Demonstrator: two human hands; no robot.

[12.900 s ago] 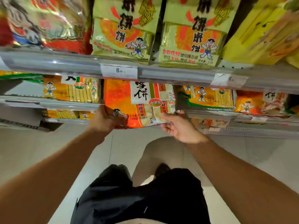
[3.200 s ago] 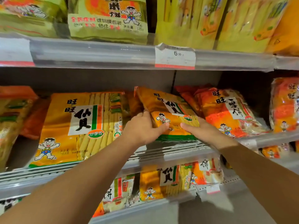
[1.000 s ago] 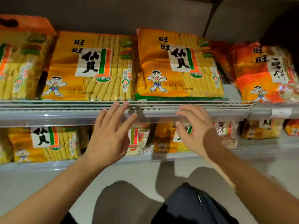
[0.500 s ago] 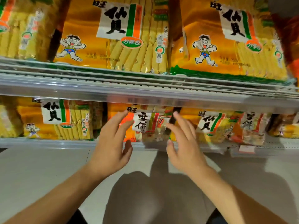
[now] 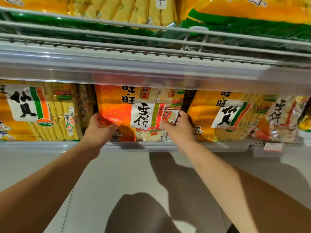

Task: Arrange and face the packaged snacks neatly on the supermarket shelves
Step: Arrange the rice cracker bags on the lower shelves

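Observation:
An orange-red rice cracker pack with a white label stands upright on the bottom shelf, under the shelf above. My left hand grips its left edge, thumb across the front. My right hand grips its right edge, fingers curled behind it. A yellow cracker pack stands to the left. Another yellow pack leans to the right, its top tilted.
The upper shelf's clear price rail hangs just above my hands, with yellow packs on its wire rack. A further orange pack sits at far right above a price tag. Pale floor lies below.
My hands have gone from hovering in front of the bottom shelf to gripping the orange-red pack by both edges. The view has dropped closer to the bottom shelf.

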